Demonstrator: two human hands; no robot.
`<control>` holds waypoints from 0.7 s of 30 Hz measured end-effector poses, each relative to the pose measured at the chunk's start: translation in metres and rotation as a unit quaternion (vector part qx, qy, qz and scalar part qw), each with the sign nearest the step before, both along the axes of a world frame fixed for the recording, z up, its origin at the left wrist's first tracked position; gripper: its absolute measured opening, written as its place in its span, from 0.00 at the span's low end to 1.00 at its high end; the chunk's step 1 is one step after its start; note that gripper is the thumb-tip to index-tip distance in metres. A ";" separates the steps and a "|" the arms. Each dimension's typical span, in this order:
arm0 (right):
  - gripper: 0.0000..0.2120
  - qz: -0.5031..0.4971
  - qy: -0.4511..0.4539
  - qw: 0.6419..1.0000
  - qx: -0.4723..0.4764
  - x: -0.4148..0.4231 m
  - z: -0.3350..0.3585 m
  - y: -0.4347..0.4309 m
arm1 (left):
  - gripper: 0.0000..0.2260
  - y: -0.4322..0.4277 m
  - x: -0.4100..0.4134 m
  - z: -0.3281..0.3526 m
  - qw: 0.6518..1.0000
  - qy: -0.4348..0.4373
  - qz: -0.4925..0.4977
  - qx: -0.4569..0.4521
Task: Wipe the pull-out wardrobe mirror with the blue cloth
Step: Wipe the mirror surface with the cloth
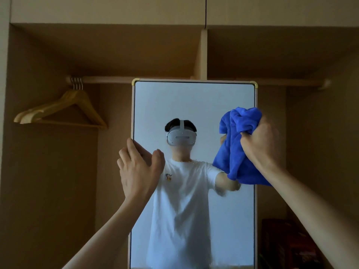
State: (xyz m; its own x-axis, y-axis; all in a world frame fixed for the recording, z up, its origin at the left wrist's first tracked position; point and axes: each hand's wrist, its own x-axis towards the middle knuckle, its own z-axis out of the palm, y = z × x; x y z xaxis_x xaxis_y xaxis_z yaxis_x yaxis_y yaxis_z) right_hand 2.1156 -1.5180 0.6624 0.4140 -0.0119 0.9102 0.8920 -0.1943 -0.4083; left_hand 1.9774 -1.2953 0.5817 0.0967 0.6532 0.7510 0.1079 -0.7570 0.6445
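Note:
The tall pull-out mirror (194,105) stands upright in the middle of the open wardrobe, in a pale frame with brass corners. My left hand (138,169) grips the mirror's left edge, fingers behind the frame and thumb on the glass. My right hand (262,142) holds a bunched blue cloth (237,146) against the mirror's right side, about mid-height. The cloth hangs down below my fist. Smears and droplets show on the glass below the cloth and across the lower half. The mirror reflects a person in a white T-shirt.
Several wooden hangers (64,109) hang from the rail (108,79) at the upper left. A vertical divider (202,53) splits the shelf above the mirror. A dark reddish object (287,245) sits low at the right inside the wardrobe.

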 end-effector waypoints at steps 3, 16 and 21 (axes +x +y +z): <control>0.11 0.217 -0.078 0.973 0.010 -0.025 -0.002 0.019 | 0.39 0.003 -0.003 0.000 1.000 -0.002 -0.010 0.001; 0.07 0.003 -0.074 0.994 -0.080 -0.070 0.000 0.110 | 0.34 0.020 -0.030 -0.008 0.988 0.002 -0.152 -0.031; 0.08 -0.010 -0.087 0.989 -0.118 -0.089 -0.005 0.142 | 0.13 0.030 -0.039 -0.013 0.978 -0.007 -0.198 -0.060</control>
State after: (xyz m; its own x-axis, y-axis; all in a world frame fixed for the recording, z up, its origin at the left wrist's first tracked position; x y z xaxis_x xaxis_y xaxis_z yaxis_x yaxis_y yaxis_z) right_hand 2.0263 -1.3755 0.6578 0.2532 0.2026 0.9460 0.9395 -0.2848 -0.1905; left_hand 1.9383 -1.2648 0.5687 0.3505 0.6501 0.6742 -0.1884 -0.6561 0.7307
